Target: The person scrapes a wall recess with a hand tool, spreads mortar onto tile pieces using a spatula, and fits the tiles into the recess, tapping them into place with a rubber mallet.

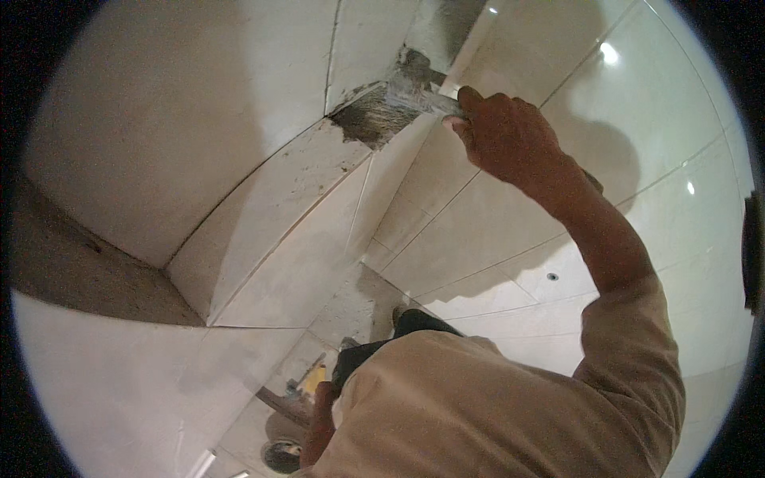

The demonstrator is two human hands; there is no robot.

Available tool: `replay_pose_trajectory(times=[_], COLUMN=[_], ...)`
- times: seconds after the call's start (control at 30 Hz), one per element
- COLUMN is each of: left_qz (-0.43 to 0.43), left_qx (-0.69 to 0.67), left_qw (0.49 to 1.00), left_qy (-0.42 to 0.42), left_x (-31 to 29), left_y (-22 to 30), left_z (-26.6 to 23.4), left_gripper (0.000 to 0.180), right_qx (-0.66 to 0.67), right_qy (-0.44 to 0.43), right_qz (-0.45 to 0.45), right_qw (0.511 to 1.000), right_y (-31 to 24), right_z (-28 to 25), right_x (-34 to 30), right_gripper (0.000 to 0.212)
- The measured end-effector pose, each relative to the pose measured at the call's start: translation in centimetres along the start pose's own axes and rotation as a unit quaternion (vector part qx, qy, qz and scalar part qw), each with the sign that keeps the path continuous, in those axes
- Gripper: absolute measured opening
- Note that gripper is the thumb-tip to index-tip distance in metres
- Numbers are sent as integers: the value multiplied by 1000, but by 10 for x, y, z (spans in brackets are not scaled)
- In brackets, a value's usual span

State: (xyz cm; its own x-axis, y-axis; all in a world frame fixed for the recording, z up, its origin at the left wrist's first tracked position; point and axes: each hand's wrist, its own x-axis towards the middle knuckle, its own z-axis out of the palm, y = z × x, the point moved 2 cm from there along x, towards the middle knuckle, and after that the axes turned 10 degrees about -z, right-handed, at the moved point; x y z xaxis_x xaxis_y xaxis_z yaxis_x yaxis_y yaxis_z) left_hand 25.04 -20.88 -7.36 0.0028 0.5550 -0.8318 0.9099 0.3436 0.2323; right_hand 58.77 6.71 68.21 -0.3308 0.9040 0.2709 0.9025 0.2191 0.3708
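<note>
My right hand (510, 135) is raised at the upper middle, fingers wrapped around the handle of a grey, mortar-smeared hand tool that looks like a trowel (410, 92). Its blurred head lies over the corner of a tiled ledge. Beside it, a rough dark patch of mortar (370, 119) is exposed between pale tiles (287, 183). My left hand (324, 392) hangs low beside my body, its fingers mostly hidden. Near it shows a long brownish-grey object (284, 406), whose kind I cannot make out; whether the hand holds it is unclear.
Pale glossy wall tiles (494, 231) rise on the right, with a small round fitting (552, 276). A bare grey recess (96, 255) opens at the left. Below are a yellow item (315, 378) and a dark round opening or container (281, 456).
</note>
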Motion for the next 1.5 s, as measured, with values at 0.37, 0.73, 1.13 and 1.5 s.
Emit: replay_pose_trajectory(times=[0.37, 0.73, 1.13, 1.5], left_qz=[200, 350, 656, 562], left_qx=[-150, -320, -453, -457], left_qw=[955, 855, 488, 607], left_qy=[158, 209, 355, 326], left_x=[-179, -366, -450, -409], left_y=[164, 388, 509, 549], left_z=[-214, -348, -468, -501], left_gripper=[47, 17, 28, 27], right_qx=[495, 607, 653, 713], right_qy=[31, -113, -143, -88], right_qz=[258, 189, 171, 209], right_qw=[829, 763, 724, 663], right_y=[19, 30, 93, 96], right_z=[104, 181, 242, 216], right_x=[-148, -228, -266, -249], right_gripper=[33, 40, 34, 25])
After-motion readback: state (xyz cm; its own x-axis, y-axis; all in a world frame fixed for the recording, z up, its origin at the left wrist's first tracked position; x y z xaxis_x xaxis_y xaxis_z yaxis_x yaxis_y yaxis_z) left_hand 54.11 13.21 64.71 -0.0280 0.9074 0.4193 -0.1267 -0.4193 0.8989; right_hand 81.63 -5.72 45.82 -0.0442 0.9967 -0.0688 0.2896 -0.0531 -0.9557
